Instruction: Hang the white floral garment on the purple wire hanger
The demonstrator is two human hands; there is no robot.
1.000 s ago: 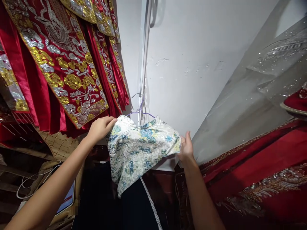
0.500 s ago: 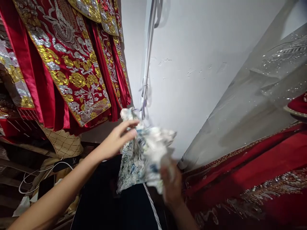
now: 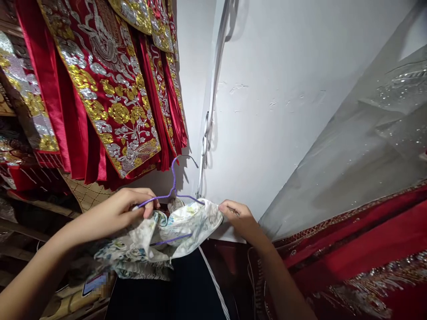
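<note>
A floral white, green and blue garment (image 3: pixel 203 224) is bunched around a purple wire clothes hanger (image 3: pixel 174 175) in front of my lap. The hanger's hook points up and its right shoulder runs into the fabric. My left hand (image 3: pixel 131 209) is closed around the hanger's left shoulder, with the cloth gathered just below its fingers. At the other side, my right hand (image 3: pixel 238 215) pinches the garment's right edge. Part of the hanger's lower bar shows inside the open neck or sleeve; I cannot tell which.
Red outfits (image 3: pixel 118 111) with gold and silver embroidery hang at the left. A metal rail (image 3: pixel 216 75) runs down the white wall (image 3: pixel 273 120). Red beaded fabric (image 3: pixel 350 240) and a grey sheer covering (image 3: pixel 333 164) lie at the right. A phone (image 3: pixel 95 283) sits at lower left.
The garment has swung left and lower, and the purple hanger now shows within it. My left hand has closed on the hanger; my right hand has risen to the garment's right edge.
</note>
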